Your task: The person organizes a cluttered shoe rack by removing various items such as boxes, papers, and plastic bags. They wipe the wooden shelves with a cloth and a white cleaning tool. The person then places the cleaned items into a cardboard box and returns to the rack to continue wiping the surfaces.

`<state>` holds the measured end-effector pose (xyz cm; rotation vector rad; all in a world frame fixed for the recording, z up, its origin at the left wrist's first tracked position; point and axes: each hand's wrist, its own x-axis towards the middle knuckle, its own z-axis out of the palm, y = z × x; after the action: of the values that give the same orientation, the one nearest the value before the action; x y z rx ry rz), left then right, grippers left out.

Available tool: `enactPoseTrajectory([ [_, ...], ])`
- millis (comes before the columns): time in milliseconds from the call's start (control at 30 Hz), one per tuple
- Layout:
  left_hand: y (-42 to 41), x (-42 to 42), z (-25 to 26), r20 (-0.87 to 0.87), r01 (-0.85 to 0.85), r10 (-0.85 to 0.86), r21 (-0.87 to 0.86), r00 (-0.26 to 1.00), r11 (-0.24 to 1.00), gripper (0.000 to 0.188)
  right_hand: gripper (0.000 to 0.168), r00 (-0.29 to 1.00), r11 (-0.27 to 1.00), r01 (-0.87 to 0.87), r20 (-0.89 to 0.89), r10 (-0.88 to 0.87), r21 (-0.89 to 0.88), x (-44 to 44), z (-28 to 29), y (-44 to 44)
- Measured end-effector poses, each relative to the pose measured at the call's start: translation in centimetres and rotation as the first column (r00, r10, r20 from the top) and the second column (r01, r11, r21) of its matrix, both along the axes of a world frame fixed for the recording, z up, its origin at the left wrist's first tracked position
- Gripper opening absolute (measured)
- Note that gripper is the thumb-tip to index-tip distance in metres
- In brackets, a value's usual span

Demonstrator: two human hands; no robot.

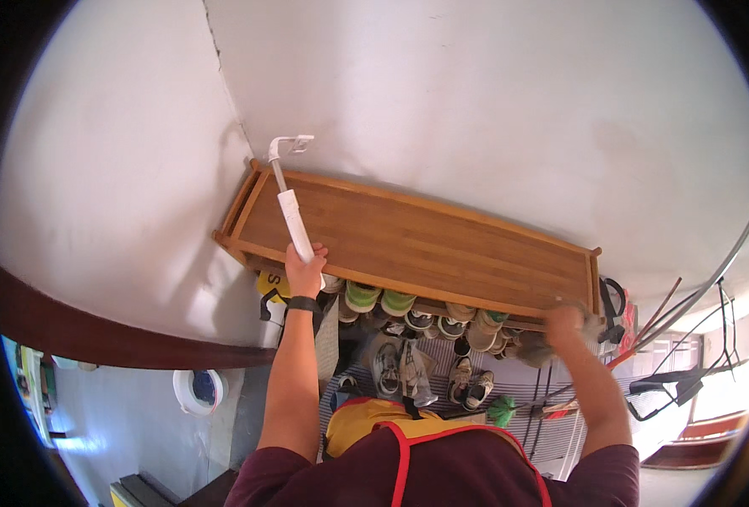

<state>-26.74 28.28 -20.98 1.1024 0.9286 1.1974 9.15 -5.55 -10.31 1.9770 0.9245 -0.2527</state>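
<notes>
My left hand (306,269) is closed around the white handle of a telescopic stick (294,222) with a bent clamp-like head, perhaps a selfie stick. It is held up over the left part of a wooden shoe rack's top (412,234). At the rack's right end, my right hand (565,323) is blurred by motion; something greyish, perhaps a cloth, shows around it, too blurred to tell. Several shoes stand on the rack below its top, among them a green-and-white pair (362,296).
Shoes in a clear plastic bag (389,367) and a pair of sneakers (469,386) lie below the rack. Walls rise behind and to the left. Clothes hangers (685,383) and a curved metal pole (738,237) are at the right; a white bucket (184,393) stands lower left.
</notes>
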Motion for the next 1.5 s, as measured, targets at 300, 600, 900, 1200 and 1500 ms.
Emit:
enactPoseTrajectory([
  [300, -0.7, 0.2, 0.3, -0.225, -0.049, 0.076, 0.122, 0.971, 0.991, 0.03, 0.039, 0.745, 0.712, 0.643, -0.015, -0.667, 0.282, 6.7, 5.6, -28.9],
  [600, 0.8, 0.0, -1.5, -0.253, -0.008, 0.058, 0.194, 0.966, 0.981, 0.03, 0.049, 0.968, 0.449, 0.23, -0.154, -0.199, 0.863, 2.3, 8.7, -14.9],
  [900, 0.3, 0.4, 0.0, -0.306, -0.037, 0.078, 0.136, 0.949, 0.99, 0.033, 0.042, 0.969, 0.736, 0.247, -0.157, -0.191, 0.63, 10.9, -0.6, -7.5],
  [1200, -0.5, 1.1, -0.2, -0.279, -0.105, 0.152, 0.178, 0.948, 0.978, 0.03, 0.024, 0.94, 0.853, 0.342, -0.142, -0.311, 0.394, 10.8, 5.1, -10.8],
  [1500, 0.1, 0.8, -1.6, -0.185, -0.082, 0.105, 0.127, 0.977, 0.989, 0.037, 0.037, 0.924, 0.386, 0.369, -0.292, -0.246, 0.845, 10.0, 5.6, -12.0],
])
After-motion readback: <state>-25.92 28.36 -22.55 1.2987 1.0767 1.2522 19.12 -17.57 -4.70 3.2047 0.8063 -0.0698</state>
